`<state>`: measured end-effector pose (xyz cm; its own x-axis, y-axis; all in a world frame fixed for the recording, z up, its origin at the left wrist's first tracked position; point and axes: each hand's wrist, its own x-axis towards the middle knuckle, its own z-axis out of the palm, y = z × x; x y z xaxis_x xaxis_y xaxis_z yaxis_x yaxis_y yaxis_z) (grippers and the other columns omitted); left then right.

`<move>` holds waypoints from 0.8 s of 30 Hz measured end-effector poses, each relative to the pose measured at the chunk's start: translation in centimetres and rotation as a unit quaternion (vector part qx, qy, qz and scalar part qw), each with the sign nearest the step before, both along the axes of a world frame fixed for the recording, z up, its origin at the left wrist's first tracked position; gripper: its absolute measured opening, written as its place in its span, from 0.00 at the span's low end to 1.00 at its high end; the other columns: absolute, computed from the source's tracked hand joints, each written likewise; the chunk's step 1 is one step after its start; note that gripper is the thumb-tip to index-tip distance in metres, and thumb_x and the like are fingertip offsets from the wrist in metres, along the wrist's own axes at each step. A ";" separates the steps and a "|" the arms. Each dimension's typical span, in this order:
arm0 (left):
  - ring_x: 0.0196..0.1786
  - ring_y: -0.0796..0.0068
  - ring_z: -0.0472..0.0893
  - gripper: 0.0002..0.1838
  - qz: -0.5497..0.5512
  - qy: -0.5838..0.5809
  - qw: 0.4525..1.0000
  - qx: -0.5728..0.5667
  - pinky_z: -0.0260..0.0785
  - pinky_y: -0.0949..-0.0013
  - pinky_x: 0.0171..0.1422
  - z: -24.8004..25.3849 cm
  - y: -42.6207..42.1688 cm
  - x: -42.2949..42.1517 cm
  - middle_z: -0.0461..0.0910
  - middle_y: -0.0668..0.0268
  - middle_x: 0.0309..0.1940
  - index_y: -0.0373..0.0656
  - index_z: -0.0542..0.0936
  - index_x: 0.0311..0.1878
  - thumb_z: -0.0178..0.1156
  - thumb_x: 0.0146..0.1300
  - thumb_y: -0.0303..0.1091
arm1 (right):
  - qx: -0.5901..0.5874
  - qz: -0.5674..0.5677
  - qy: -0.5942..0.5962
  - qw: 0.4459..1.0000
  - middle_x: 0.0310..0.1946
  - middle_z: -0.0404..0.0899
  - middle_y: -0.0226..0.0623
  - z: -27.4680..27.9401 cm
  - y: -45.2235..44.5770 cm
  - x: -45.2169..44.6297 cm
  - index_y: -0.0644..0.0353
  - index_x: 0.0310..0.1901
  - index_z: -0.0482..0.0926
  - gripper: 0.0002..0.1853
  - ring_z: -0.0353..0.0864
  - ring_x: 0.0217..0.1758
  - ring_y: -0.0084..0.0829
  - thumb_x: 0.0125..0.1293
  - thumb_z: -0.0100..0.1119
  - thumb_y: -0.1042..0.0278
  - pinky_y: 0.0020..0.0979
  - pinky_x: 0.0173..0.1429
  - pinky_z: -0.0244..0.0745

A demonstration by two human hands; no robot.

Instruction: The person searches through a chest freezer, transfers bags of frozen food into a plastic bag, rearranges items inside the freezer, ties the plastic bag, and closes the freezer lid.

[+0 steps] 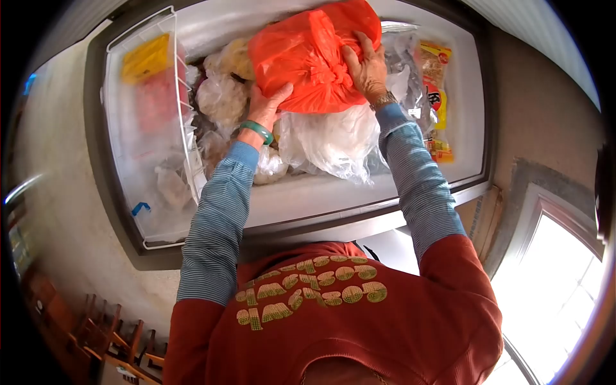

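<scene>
A bulging red plastic bag (301,54), knotted on the side toward me, is between my two hands over the chest freezer (308,208). My left hand (264,107), with a green bangle at its wrist, grips the bag's lower left side; its fingers go out of sight beneath it. My right hand (369,72) presses round the bag's right side, thumb near the knot. Below the bag lies a clear plastic bag (337,138) with pale contents. What the red bag contains is hidden.
A white wire basket (181,83) at the left holds a yellow packet (145,58). Bagged food (221,99) lies beside it. Yellow-and-red packets (434,90) stand along the right wall. A bright window (552,276) is at the right, wooden chairs (106,333) lower left.
</scene>
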<state>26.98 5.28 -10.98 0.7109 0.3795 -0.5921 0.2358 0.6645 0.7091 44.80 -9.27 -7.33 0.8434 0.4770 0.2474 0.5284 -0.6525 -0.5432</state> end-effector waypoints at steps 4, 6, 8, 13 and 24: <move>0.56 0.63 0.70 0.44 0.035 0.021 0.999 0.034 0.64 0.52 0.52 0.4 0.1 -0.9 0.66 0.61 0.57 0.48 0.58 0.58 0.74 0.40 0.45 | 0.071 -0.003 0.021 0.997 0.46 0.67 0.60 -0.6 0.0 -0.6 0.45 0.54 0.71 0.25 0.71 0.49 0.56 0.55 0.59 0.49 0.43 0.53 0.69; 0.55 0.62 0.70 0.45 0.055 0.041 0.996 0.051 0.64 0.52 0.51 1.7 0.0 -3.0 0.66 0.60 0.57 0.47 0.58 0.59 0.74 0.41 0.45 | 0.094 0.028 0.035 0.995 0.43 0.69 0.58 -0.8 0.5 -1.4 0.48 0.51 0.75 0.22 0.73 0.46 0.54 0.54 0.60 0.52 0.41 0.50 0.70; 0.54 0.61 0.72 0.46 0.114 0.048 0.991 0.041 0.64 0.50 0.53 2.1 -1.1 -6.1 0.66 0.58 0.56 0.45 0.56 0.62 0.72 0.43 0.44 | 0.089 0.089 0.038 0.991 0.41 0.72 0.55 -1.1 2.4 -2.9 0.50 0.49 0.77 0.21 0.75 0.44 0.50 0.52 0.60 0.55 0.40 0.48 0.72; 0.55 0.65 0.71 0.28 0.232 0.126 0.956 -0.124 0.65 0.56 0.58 2.9 -4.9 -12.6 0.70 0.67 0.53 0.50 0.66 0.58 0.65 0.54 0.40 | 0.040 0.283 0.028 0.958 0.38 0.74 0.49 -1.6 9.5 -7.3 0.44 0.48 0.77 0.21 0.77 0.41 0.49 0.50 0.58 0.52 0.41 0.46 0.74; 0.65 0.50 0.60 0.40 -0.075 0.133 0.711 0.686 0.59 0.45 0.60 8.6 -2.8 -10.0 0.59 0.52 0.63 0.42 0.58 0.65 0.62 0.53 0.48 | 0.011 0.340 0.076 0.937 0.43 0.72 0.54 -2.5 10.9 -9.2 0.38 0.63 0.62 0.31 0.74 0.46 0.53 0.54 0.52 0.50 0.43 0.49 0.73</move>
<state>17.01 2.44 -2.41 0.7362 0.6616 0.1425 0.4776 -0.6571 0.5832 35.60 1.58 -9.85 0.3727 0.9131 0.1654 0.7330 -0.1804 -0.6559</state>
